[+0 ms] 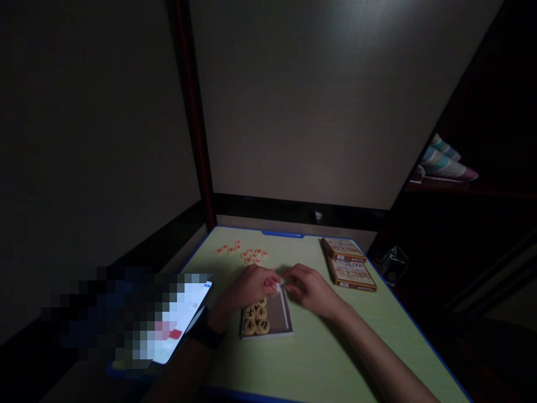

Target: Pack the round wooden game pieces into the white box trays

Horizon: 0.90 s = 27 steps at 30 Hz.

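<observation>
A shallow box (280, 314) lies on the table, with several round wooden xiangqi pieces (257, 319) with black characters in its left part. My left hand (254, 284) reaches over the far left of the box, its fingers pinched together. What they hold is too small and dim to make out. At the box's far right corner is my right hand (309, 288), fingers bent and the tips close to the left hand's. Whatever lies between the right fingertips is unclear. Beyond the hands, several loose xiangqi pieces (250, 254) with red characters are scattered on the table.
Two flat printed boxes (352, 273) overlap at the right side of the pale green table (331, 358), which has a blue edge. At the left stands a lit screen (178, 322), partly pixelated, near a dark wristband (205, 331). Walls rise behind.
</observation>
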### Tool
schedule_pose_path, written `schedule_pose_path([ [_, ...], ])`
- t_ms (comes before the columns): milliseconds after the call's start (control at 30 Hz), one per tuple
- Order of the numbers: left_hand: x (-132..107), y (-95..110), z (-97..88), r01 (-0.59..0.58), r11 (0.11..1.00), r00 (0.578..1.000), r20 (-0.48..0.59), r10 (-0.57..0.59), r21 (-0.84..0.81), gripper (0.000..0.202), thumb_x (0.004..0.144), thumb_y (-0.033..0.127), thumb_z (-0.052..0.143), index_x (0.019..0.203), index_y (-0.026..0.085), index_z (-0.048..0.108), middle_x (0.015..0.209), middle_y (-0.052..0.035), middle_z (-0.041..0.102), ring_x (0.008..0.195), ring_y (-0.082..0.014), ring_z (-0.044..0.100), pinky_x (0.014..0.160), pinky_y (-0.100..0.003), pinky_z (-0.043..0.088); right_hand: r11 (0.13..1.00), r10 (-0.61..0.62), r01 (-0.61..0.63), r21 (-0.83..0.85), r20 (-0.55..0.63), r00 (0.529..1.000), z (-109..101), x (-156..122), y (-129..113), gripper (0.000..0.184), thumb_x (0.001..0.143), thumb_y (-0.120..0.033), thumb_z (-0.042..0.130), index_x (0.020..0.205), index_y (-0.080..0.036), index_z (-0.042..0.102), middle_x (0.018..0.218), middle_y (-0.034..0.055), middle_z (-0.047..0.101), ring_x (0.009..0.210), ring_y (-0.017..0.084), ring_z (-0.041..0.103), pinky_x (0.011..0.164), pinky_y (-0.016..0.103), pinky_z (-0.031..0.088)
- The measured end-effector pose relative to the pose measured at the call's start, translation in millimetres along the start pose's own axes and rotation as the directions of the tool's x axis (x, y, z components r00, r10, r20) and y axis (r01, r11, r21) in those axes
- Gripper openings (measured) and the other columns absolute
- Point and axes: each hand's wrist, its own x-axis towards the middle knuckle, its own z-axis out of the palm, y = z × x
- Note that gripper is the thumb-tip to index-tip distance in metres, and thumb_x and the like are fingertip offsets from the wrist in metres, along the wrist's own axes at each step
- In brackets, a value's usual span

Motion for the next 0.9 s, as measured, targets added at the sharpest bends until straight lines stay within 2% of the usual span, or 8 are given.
schedule_pose_path([
  [100, 3.4, 2.1, 2.1, 0.077, 0.979, 0.987, -0.126, -0.101, -0.187, 0.013, 0.065, 0.018, 0.073, 0.076, 0.018, 0.065, 0.069, 0.0012, 0.070, 0.068, -0.0150, 0.066, 0.064, -0.023, 0.048, 0.991, -0.078, 0.084, 0.102, -0.066, 0.995, 4.4, -3.1, -14.4, 0.041, 0.077, -0.005, 0.065, 0.115, -0.020, 0.059, 0.105, 0.0068, 0.065, 0.094, 0.021, 0.062, 0.082, 0.031, 0.050],
  [167, 6.0, 0.9, 3.9, 0.113, 0.946, 0.971, -0.166, -0.170, -0.304, 0.023, 0.060, 0.017, 0.075, 0.073, 0.019, 0.057, 0.062, 0.0038, 0.065, 0.063, -0.0141, 0.064, 0.057, -0.021, 0.044, 0.988, -0.116, 0.125, 0.095, -0.092, 0.989, 11.2, -4.4, -19.2, 0.042, 0.081, -0.008, 0.063, 0.120, -0.021, 0.056, 0.111, 0.0082, 0.064, 0.099, 0.021, 0.062, 0.084, 0.033, 0.051],
  [333, 8.5, -9.0, 2.6, 0.141, 0.906, 0.981, -0.065, -0.181, -0.400, 0.027, 0.056, 0.012, 0.071, 0.073, 0.019, 0.051, 0.056, 0.0066, 0.058, 0.057, -0.0120, 0.058, 0.052, -0.020, 0.039, 0.977, -0.197, 0.186, -0.105, -0.105, 0.975, 29.4, -3.5, -18.7, 0.026, 0.094, -0.017, 0.052, 0.120, -0.020, 0.057, 0.108, 0.0106, 0.067, 0.097, 0.023, 0.062, 0.085, 0.036, 0.052],
  [500, 5.0, -15.5, -15.0, 0.073, 0.993, 0.990, -0.111, -0.084, -0.097, 0.021, 0.062, 0.025, 0.075, 0.078, 0.017, 0.064, 0.074, 0.0003, 0.067, 0.072, -0.0153, 0.061, 0.063, -0.023, 0.045, 0.962, -0.140, 0.120, -0.243, -0.068, 0.988, 33.7, -1.8, -17.7, 0.010, 0.093, -0.021, 0.056, 0.101, -0.018, 0.061, 0.089, 0.0090, 0.068, 0.086, 0.024, 0.059, 0.076, 0.035, 0.049],
  [600, 2.4, -14.9, -26.4, 0.063, 0.994, 0.993, -0.104, -0.054, 0.090, 0.012, 0.069, 0.021, 0.067, 0.080, 0.018, 0.068, 0.083, -0.0011, 0.071, 0.078, -0.0159, 0.062, 0.070, -0.024, 0.045, 0.955, -0.084, 0.073, -0.286, -0.027, 0.996, 36.1, -0.7, -18.2, 0.005, 0.087, -0.019, 0.064, 0.092, -0.018, 0.062, 0.084, 0.0074, 0.067, 0.084, 0.023, 0.057, 0.074, 0.033, 0.047],
  [667, 0.6, -13.3, -30.7, 0.132, 0.966, 0.984, -0.146, -0.101, 0.223, 0.011, 0.076, 0.020, 0.059, 0.079, 0.019, 0.069, 0.086, -0.0022, 0.072, 0.082, -0.0166, 0.063, 0.075, -0.025, 0.045, 0.954, -0.073, 0.067, -0.293, -0.010, 0.997, 38.6, 0.5, -18.3, 0.005, 0.085, -0.018, 0.066, 0.090, -0.018, 0.064, 0.083, 0.0077, 0.068, 0.085, 0.023, 0.057, 0.074, 0.033, 0.046],
  [767, -2.1, -9.3, -30.6, 0.284, 0.863, 0.953, -0.221, -0.206, 0.418, 0.025, 0.087, 0.024, 0.046, 0.080, 0.020, 0.070, 0.093, -0.0052, 0.073, 0.090, -0.0198, 0.064, 0.078, -0.028, 0.044, 0.961, -0.083, 0.082, -0.263, 0.010, 0.997, 41.4, 2.5, -18.5, 0.003, 0.086, -0.022, 0.068, 0.087, -0.019, 0.068, 0.081, 0.0078, 0.069, 0.086, 0.024, 0.057, 0.075, 0.034, 0.045],
  [900, -5.0, -3.0, -23.5, 0.322, 0.801, 0.946, -0.142, -0.292, 0.504, 0.030, 0.089, 0.028, 0.043, 0.084, 0.021, 0.071, 0.097, -0.0091, 0.074, 0.090, -0.0249, 0.066, 0.076, -0.032, 0.044, 0.966, -0.093, 0.091, -0.241, 0.004, 0.996, 42.5, 4.4, -19.2, 0.006, 0.087, -0.024, 0.068, 0.089, -0.020, 0.071, 0.079, 0.0069, 0.070, 0.084, 0.024, 0.058, 0.075, 0.034, 0.045],
])
